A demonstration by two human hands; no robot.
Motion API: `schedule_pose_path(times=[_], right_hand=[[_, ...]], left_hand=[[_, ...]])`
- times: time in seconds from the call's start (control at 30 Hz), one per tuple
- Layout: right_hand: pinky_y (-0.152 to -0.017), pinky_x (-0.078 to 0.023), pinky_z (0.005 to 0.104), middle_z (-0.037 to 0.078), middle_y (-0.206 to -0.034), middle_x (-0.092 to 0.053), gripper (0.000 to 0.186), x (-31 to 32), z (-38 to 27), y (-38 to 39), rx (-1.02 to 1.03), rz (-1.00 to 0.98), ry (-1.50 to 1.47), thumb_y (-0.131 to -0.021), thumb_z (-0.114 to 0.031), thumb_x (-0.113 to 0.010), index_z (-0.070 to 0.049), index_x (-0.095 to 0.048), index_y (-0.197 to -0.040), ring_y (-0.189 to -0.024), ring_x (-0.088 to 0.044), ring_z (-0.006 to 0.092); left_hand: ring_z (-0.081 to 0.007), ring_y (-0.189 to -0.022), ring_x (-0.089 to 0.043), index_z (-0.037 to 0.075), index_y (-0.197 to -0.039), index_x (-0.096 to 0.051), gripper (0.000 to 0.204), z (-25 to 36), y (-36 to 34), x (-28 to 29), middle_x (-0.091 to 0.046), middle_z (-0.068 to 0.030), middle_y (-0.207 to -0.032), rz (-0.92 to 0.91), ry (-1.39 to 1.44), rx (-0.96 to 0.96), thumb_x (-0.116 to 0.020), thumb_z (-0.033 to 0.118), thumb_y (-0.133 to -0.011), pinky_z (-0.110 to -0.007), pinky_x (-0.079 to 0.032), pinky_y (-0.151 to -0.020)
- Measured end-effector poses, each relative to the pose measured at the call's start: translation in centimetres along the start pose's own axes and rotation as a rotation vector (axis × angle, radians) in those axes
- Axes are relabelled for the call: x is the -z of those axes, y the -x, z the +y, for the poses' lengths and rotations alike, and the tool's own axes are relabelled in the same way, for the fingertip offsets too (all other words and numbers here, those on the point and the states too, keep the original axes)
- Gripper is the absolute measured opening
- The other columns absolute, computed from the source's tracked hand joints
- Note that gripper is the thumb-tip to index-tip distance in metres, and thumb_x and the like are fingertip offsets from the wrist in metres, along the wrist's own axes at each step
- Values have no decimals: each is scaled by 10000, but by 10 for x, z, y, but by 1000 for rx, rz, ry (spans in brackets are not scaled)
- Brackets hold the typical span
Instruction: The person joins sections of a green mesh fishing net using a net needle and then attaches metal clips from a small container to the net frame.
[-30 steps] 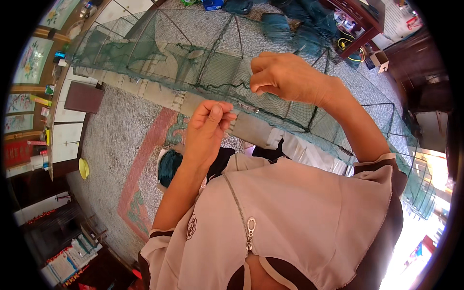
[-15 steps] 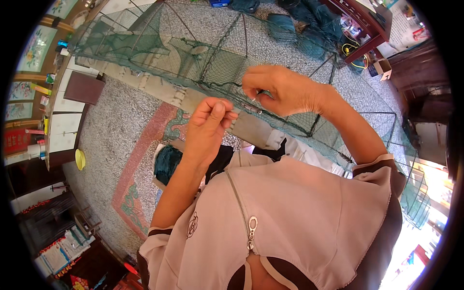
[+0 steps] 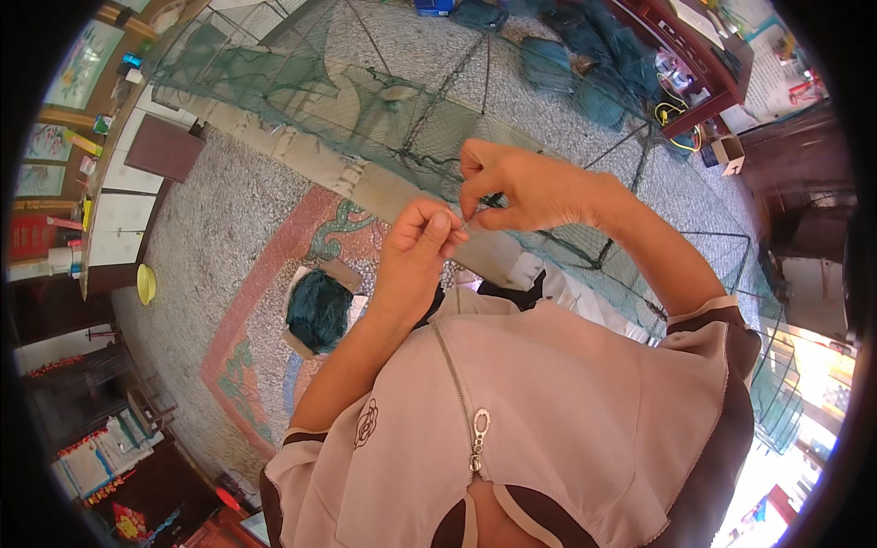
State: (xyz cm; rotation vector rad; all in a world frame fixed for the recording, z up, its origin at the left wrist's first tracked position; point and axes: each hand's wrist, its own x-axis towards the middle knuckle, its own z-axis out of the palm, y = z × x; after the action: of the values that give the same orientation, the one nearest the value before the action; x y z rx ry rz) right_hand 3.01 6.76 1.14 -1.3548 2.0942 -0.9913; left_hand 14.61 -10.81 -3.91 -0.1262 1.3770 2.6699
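My left hand is raised in front of my chest, thumb pressed against the curled fingers in a pinch. My right hand pinches close beside it, thumb and index fingertips almost meeting the left fingertips. Whatever thin, tiny thing lies between the two pinches is too small to name. Beyond and below both hands stretches a long green mesh net on dark wire frames, like a folding fish trap. A pale flat board runs beneath it.
An open carton holding a dark green bundle stands on the speckled floor, left of my lap. Folded dark nets lie at the far right by a reddish cabinet. A yellow bowl is at the left.
My left hand has moved right and slightly down, bringing its fingertips up to those of my right hand. The right hand stays pinched. More of the carton now shows.
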Motion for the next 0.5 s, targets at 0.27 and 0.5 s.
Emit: schedule_pose_path(times=[0.27,0.5], right_hand=[[-805,-418,354,56,-961,-518,130,-6,-9,7,222,250,88,-749,-171,-730,-140,-680,-865,-936,-498,251],[-801,-467,386,90,-875,-613,156,3,-62,17,413,366,-411,-926,-185,-566,-30,-584,-914,-880,-586,248]], left_hand=[[-91,-830,-512,65,-977,-529,88,-14,1,-3,-547,-17,-915,78,149,60,-484,141,-975,-246,-412,-736],[-257,-795,-548,34,-1010,-543,170,12,-24,-31,-536,-99,-921,-114,-1081,-731,-552,-15,-847,-302,-445,-691]])
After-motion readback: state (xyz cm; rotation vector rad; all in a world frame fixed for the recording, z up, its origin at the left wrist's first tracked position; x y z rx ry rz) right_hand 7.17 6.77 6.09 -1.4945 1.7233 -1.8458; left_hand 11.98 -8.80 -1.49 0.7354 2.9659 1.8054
